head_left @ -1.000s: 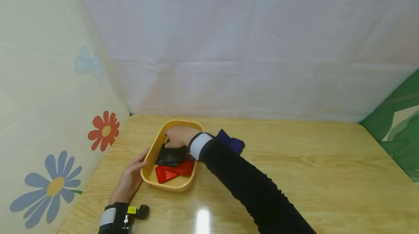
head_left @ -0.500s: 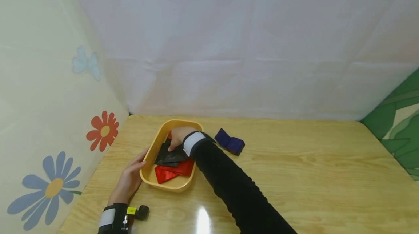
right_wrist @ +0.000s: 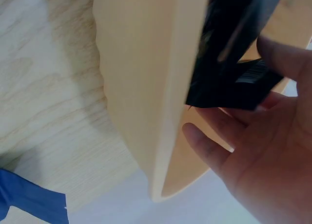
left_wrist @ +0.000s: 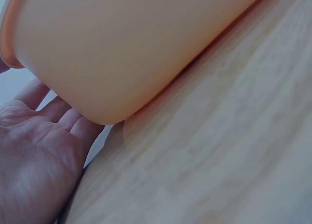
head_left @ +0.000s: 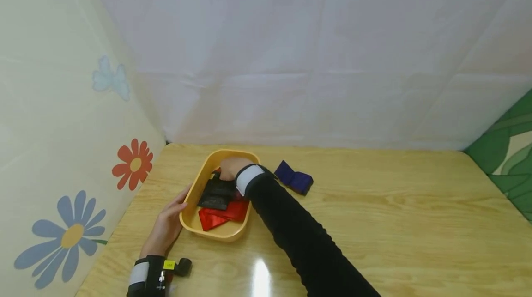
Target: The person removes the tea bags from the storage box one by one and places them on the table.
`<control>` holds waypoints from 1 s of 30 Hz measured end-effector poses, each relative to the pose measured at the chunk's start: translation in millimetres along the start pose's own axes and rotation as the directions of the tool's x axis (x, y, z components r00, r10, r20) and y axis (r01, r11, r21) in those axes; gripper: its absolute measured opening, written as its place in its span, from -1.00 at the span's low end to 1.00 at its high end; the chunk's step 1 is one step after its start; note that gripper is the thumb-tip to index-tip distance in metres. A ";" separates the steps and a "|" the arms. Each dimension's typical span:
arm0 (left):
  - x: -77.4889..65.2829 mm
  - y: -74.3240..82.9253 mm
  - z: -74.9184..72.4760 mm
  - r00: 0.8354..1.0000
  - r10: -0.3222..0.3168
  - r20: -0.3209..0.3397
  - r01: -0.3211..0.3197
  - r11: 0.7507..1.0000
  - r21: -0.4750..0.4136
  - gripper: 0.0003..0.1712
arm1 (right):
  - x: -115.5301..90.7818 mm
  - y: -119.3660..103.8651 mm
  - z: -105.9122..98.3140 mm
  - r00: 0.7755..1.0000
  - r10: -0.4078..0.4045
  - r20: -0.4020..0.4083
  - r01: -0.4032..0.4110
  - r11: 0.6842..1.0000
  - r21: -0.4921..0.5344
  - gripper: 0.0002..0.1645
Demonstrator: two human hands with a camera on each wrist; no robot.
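On the near side of the tub (head_left: 216,237), to its left, a band (head_left: 139,274) and small black camera (head_left: 183,267) sit on the left wrist. A black sleeve (head_left: 309,237) slants in from the tub's near right. The left hand (head_left: 166,224) lies along the tub's left outer wall, fingers fairly straight against it and thumb at the rim. The tub stands on the table (head_left: 395,223). Inside its near half are overlapping, shiny red pieces (head_left: 226,214); just beyond these, in its middle, lie black pieces (head_left: 216,194), whose number I cannot tell. The right hand (head_left: 232,169) is inside the tub's far half, apart from the left, pinching black material between thumb and fingers. A scrap of red shows beside it. A folded blue piece (head_left: 294,178) rests on the table just right of the tub's far end. Left of the tub, a wall panel (head_left: 45,126) bears a blue flower, a red one and a pale butterfly. Well right of the tub is a green panel (head_left: 504,163); behind everything hangs a creased white sheet (head_left: 291,57).
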State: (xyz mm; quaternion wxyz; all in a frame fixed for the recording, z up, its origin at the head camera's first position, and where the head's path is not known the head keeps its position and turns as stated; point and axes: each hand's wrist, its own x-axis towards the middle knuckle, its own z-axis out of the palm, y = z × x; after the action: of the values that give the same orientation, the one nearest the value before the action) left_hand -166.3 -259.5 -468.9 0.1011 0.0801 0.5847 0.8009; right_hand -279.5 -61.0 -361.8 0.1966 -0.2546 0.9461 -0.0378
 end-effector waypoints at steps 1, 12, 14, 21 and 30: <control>0.7 0.1 0.7 1.000 -0.003 -0.001 0.003 1.000 -0.004 -0.32 | 0.0 1.5 -0.8 1.000 0.000 -0.006 0.000 1.000 -0.005 -0.74; 0.3 -1.4 -0.7 0.998 0.052 0.028 -0.052 0.999 -0.010 -0.34 | -4.8 -1.2 0.5 0.999 -0.044 -0.032 0.039 0.990 -0.132 -0.70; 0.5 -1.9 -1.7 0.997 0.058 0.045 -0.057 0.998 -0.010 -0.34 | -6.6 -2.8 1.5 0.998 -0.056 -0.038 0.049 0.987 -0.153 -0.72; 1.3 -0.9 -2.4 0.999 0.038 0.036 -0.038 0.999 -0.005 -0.33 | -18.6 -1.2 3.5 0.991 -0.111 -0.079 0.091 0.971 -0.222 -0.70; 1.3 -0.2 0.4 1.000 0.017 0.005 -0.017 1.000 -0.010 -0.32 | -43.3 18.4 0.3 0.967 -0.228 -0.114 0.220 0.972 -0.078 -0.44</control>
State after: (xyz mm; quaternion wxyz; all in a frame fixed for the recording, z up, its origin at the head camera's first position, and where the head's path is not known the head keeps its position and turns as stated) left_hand -167.5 -258.7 -468.9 0.0963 0.0867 0.5799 0.8043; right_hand -253.7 -23.5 -350.0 0.1246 -0.3633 0.9222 -0.0446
